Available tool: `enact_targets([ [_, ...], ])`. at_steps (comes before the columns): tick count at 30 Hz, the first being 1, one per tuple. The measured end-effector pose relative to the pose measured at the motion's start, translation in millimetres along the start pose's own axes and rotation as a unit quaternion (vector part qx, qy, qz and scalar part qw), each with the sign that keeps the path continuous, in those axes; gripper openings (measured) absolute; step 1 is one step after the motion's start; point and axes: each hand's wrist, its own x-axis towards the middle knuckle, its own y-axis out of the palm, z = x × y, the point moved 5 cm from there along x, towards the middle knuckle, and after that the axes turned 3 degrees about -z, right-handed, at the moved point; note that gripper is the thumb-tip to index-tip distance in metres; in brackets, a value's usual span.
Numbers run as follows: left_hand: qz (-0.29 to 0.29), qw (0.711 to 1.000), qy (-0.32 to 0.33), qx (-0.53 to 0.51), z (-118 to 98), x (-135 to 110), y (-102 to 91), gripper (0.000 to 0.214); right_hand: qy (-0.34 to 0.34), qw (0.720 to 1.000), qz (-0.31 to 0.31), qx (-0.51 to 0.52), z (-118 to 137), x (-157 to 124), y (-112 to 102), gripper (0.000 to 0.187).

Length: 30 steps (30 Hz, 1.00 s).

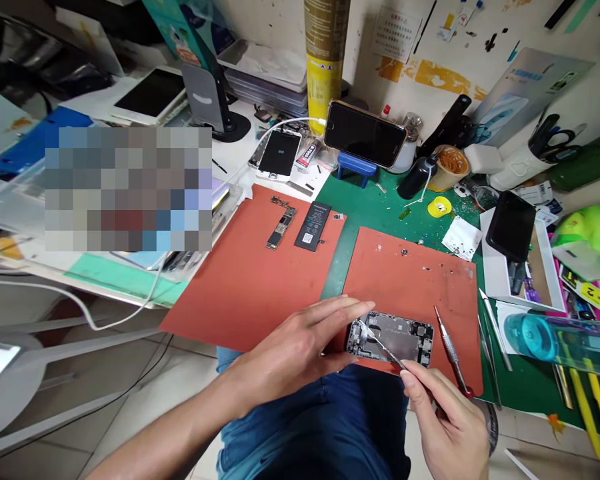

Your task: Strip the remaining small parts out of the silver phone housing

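An opened phone housing (399, 331), its metal inside bare and small parts at both ends, lies near the front edge of the orange mat. My left hand (300, 340) grips its left end, fingers on the far edge and thumb on the near one. Between thumb and fingers, my right hand (445, 413) pinches a thin metal pry tool (389, 349), its tip over the left part of the housing. Just right of the housing rests a metal-handled screwdriver (451, 350). A logic board (282, 225) and a black battery (313, 227) lie on the left orange mat.
Tiny screws and parts dot the right orange mat (380, 267). A phone (365, 135) leans on a blue stand at the back. To the right are tweezers (489, 360), a craft knife (495, 327), a white box (545, 293) and a blue bottle (575, 343).
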Motion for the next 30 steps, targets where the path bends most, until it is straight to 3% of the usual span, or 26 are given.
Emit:
enact_targets([
  [6, 0.000, 1.000, -0.007, -0.012, 1, 1, 0.2, 0.092, 0.006, 1.000, 0.009, 0.005, -1, -1, -2, 0.017],
  [10, 0.003, 1.000, -0.012, 0.000, 2, 0, -0.7, 0.088, 0.068, 0.998, -0.007, 0.002, -3, -16, -9, 0.018],
  [14, 0.019, 0.999, -0.030, 0.021, 4, -5, -0.8, 0.084, 0.133, 0.989, -0.057, -0.029, -6, -32, -29, 0.027],
  [18, 0.016, 0.998, -0.055, 0.004, 11, -7, 0.5, 0.075, 0.162, 0.970, -0.142, -0.112, -18, -32, -61, 0.032],
  [21, -0.045, 0.998, -0.032, 0.034, 14, -5, -2.0, 0.078, 0.145, 0.951, -0.190, -0.197, -28, -19, -76, 0.034],
  [24, -0.106, 0.994, -0.018, 0.013, 13, -6, -4.9, 0.079, 0.112, 0.922, -0.215, -0.302, -37, -3, -77, 0.040],
  [30, -0.188, 0.951, -0.148, -0.198, 11, -15, -11.6, 0.079, 0.098, 0.903, -0.209, -0.361, -61, 8, -70, 0.040],
])
